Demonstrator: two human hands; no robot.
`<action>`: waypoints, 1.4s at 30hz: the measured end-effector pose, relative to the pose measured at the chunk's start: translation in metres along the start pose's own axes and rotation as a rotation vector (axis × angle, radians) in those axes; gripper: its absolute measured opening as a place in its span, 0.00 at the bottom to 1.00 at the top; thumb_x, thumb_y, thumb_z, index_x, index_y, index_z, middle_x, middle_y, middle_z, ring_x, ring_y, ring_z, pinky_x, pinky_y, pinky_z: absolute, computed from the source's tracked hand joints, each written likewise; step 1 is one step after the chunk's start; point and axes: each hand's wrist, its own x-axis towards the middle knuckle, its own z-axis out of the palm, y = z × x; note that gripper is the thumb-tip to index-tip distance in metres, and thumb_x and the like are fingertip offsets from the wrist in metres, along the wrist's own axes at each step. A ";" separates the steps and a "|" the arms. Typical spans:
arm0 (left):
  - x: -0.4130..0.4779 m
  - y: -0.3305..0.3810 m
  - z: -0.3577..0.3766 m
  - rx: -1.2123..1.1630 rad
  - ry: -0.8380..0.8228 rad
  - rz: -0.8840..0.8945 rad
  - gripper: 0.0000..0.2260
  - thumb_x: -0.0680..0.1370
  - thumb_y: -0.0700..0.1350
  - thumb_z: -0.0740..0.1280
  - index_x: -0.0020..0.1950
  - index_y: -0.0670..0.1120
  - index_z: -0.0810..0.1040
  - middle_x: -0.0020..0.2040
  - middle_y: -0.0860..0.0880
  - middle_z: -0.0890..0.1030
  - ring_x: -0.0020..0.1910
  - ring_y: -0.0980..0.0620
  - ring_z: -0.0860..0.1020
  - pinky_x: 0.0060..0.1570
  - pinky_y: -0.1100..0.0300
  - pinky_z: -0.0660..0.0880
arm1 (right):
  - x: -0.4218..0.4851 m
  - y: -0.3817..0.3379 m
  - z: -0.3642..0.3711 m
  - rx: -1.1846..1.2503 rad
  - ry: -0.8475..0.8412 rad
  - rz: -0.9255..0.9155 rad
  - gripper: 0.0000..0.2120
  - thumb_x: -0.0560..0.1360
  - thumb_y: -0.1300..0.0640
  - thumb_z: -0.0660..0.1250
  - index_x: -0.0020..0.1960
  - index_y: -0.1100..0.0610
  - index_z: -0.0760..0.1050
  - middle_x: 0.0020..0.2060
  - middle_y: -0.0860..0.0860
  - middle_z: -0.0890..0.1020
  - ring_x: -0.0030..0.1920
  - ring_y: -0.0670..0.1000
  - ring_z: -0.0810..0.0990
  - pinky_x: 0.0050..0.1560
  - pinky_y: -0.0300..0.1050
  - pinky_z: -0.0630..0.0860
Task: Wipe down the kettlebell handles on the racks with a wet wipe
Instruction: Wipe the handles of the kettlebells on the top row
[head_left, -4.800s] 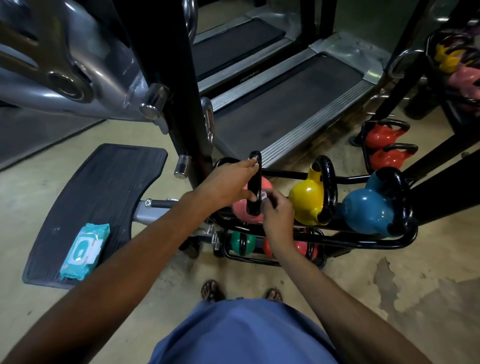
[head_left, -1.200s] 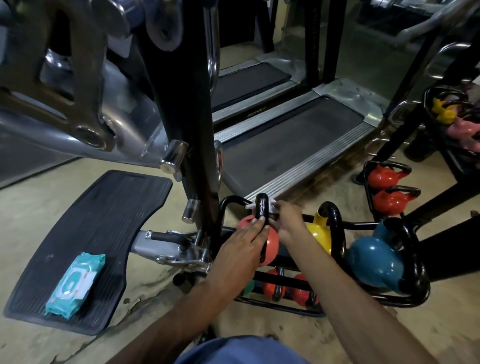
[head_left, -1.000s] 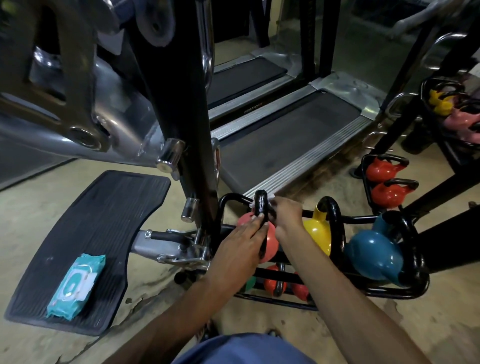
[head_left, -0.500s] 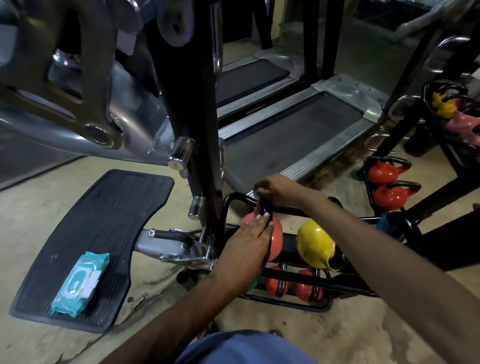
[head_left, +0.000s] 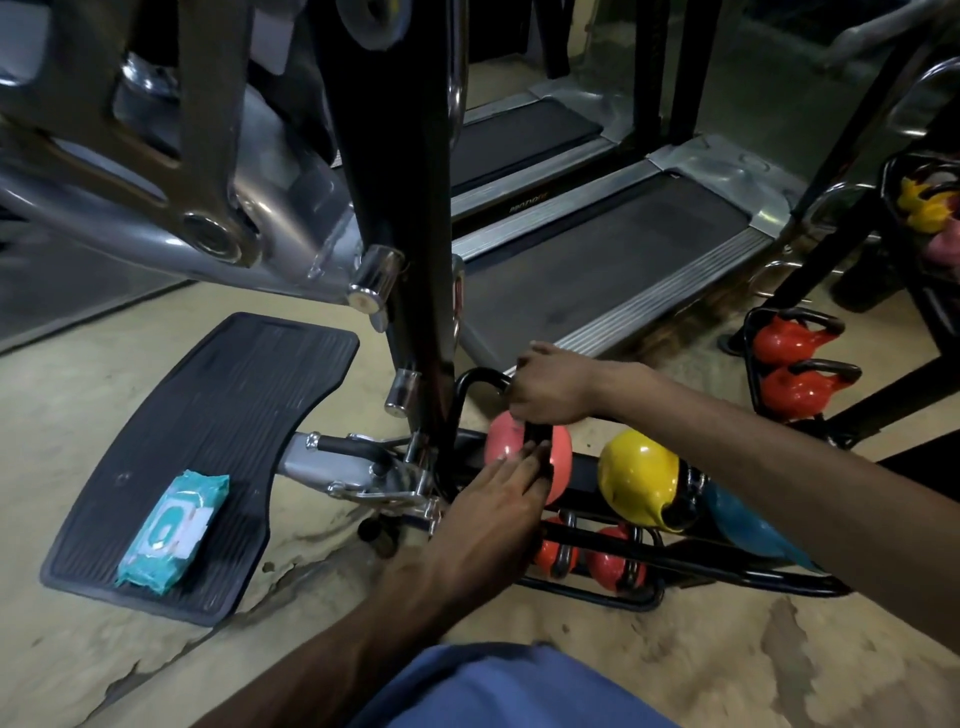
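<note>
Gripping the pink kettlebell (head_left: 524, 449) handle, the right hand (head_left: 550, 384) wipes while the open left hand (head_left: 498, 499) steadies it; the yellow kettlebell (head_left: 636, 475) at 3 o'clock looks not yet wiped.

We see a dim gym with a worn, cracked beige floor (head_left: 675, 670). Two treadmills (head_left: 613, 249) lie side by side ahead. A silver and black machine frame (head_left: 218, 171) looms at upper left, above a ribbed black rubber mat (head_left: 208, 415) lying on the floor.
</note>
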 end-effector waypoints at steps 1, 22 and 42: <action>-0.003 0.001 0.001 0.001 0.002 0.000 0.27 0.76 0.44 0.70 0.74 0.41 0.69 0.78 0.41 0.64 0.79 0.45 0.60 0.77 0.53 0.54 | -0.001 0.000 0.000 -0.008 0.021 0.013 0.17 0.81 0.50 0.55 0.49 0.53 0.81 0.53 0.52 0.84 0.62 0.56 0.76 0.72 0.55 0.62; -0.029 0.026 0.018 0.054 -0.033 -0.035 0.25 0.80 0.46 0.58 0.75 0.37 0.67 0.75 0.36 0.66 0.73 0.40 0.67 0.73 0.50 0.65 | -0.021 -0.074 -0.008 -0.124 -0.186 -0.075 0.12 0.79 0.57 0.63 0.37 0.54 0.68 0.37 0.49 0.74 0.43 0.56 0.78 0.55 0.52 0.75; -0.032 -0.025 0.004 -0.328 0.173 -0.243 0.14 0.80 0.41 0.64 0.65 0.49 0.79 0.63 0.54 0.77 0.55 0.56 0.78 0.55 0.56 0.78 | -0.087 -0.083 0.103 -0.009 0.618 -0.094 0.10 0.79 0.56 0.61 0.54 0.53 0.81 0.55 0.49 0.77 0.56 0.55 0.74 0.57 0.54 0.71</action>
